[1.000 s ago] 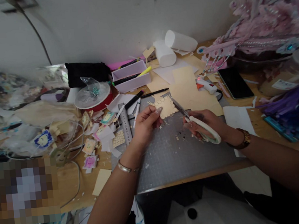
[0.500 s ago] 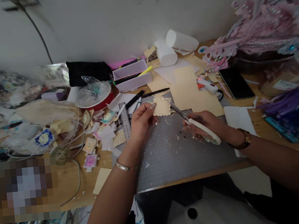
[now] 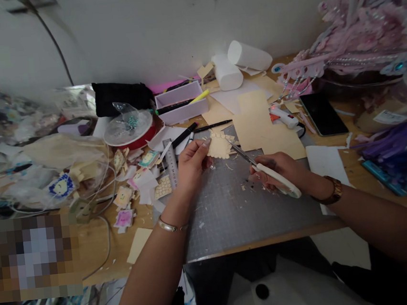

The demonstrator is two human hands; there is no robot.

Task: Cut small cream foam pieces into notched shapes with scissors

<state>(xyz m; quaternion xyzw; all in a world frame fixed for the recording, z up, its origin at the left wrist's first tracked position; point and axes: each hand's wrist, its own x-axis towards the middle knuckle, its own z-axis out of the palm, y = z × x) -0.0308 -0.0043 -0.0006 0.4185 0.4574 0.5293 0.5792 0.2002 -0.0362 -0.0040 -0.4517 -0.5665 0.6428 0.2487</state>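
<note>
A wooden worktop [image 3: 121,249] is carrying a grey gridded cutting mat [image 3: 224,222], with cream card sheets [image 3: 254,123] overlapping its far side. Above the mat, the person's right hand [image 3: 291,165] is grasping white-handled scissors [image 3: 276,178], while the left hand [image 3: 192,165] is pinching a scalloped cream card piece [image 3: 219,147] — its grip holding the left edge, the blade tips meeting the right. Tiny paper scraps [image 3: 243,187] are littering the mat.

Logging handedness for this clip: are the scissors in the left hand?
No, the right hand holds the scissors, while the left hand pinches the cream card.
</note>
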